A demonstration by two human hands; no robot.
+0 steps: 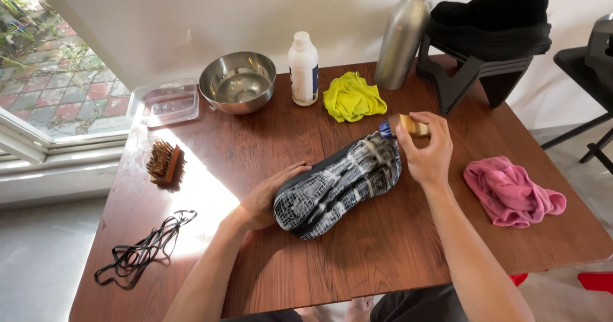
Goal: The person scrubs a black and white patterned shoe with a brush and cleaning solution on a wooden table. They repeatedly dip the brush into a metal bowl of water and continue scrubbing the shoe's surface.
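Wooden brush (412, 125) in R hand (428, 151), sneaker (338, 185)

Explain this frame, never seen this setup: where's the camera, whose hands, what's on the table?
One picture, from a camera on a person's head, looking down at their bare hands; no robot. The left hand steadies a sneaker lying sole-up on a wooden table. The right hand holds a small brush at the shoe's far end. Around them: steel bowl, white bottle, metal bottle, yellow cloth, pink cloth, second brush, black laces, plastic tub.
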